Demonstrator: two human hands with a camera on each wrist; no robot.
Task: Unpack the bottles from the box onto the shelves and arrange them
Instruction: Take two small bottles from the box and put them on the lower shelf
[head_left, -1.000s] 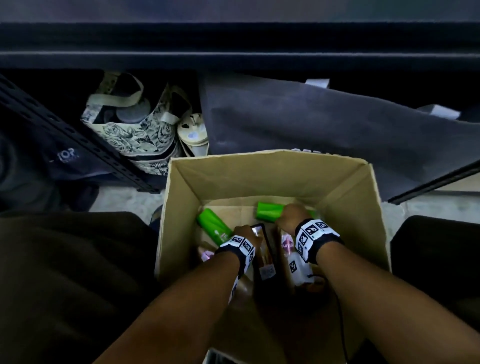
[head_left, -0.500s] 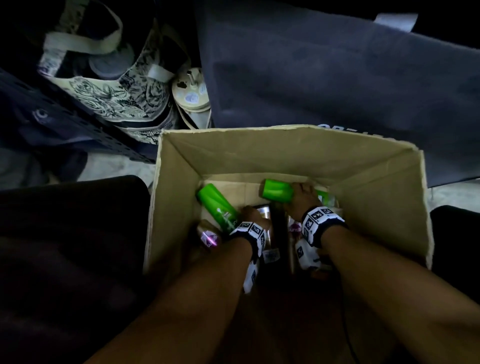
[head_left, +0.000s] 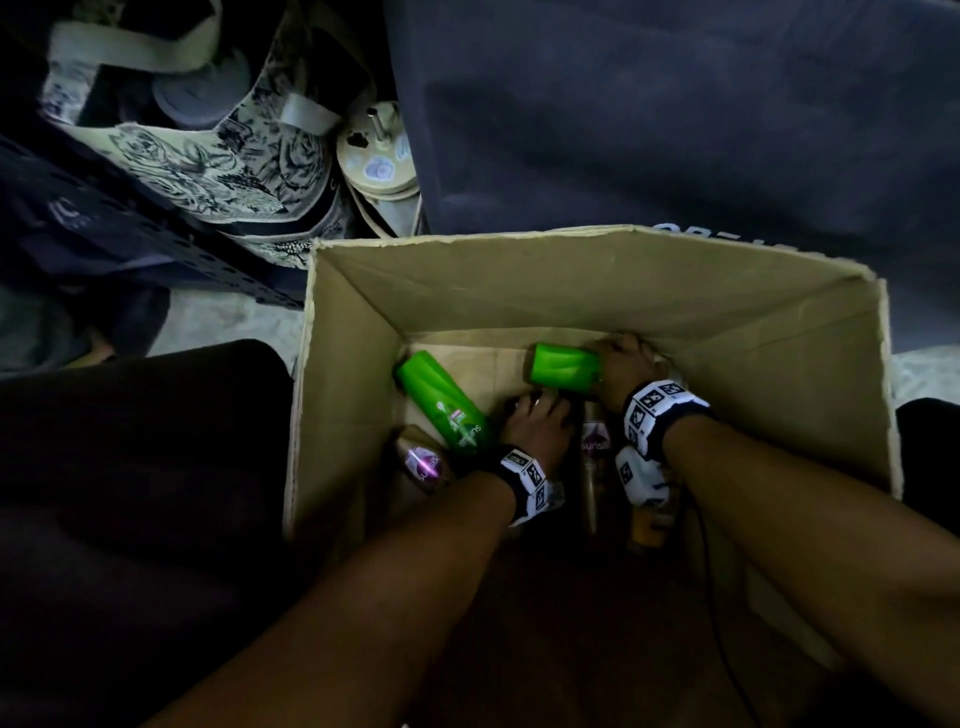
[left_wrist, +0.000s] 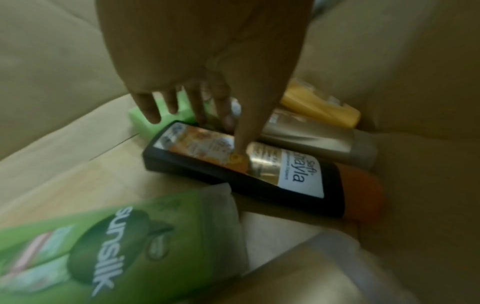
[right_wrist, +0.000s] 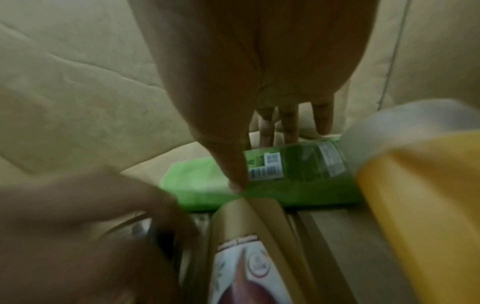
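Both hands deep in open brown cardboard box (head_left: 571, 280) on floor. Right hand (head_left: 626, 366) clamps green bottle (head_left: 563, 368) lying crosswise at far wall, thumb on top, fingers curled behind. Left hand (head_left: 535, 423) down on black bottle with orange cap (left_wrist: 259, 174), thumb pressing label, fingers wrapped over far end. Second green Sunsilk bottle (head_left: 447, 402) lying slanted beside left wrist. Gold bottle (left_wrist: 319, 142) and yellow bottle (left_wrist: 319, 108) lying beyond black one. Floral tote bag (head_left: 208, 171) beside box, far left.
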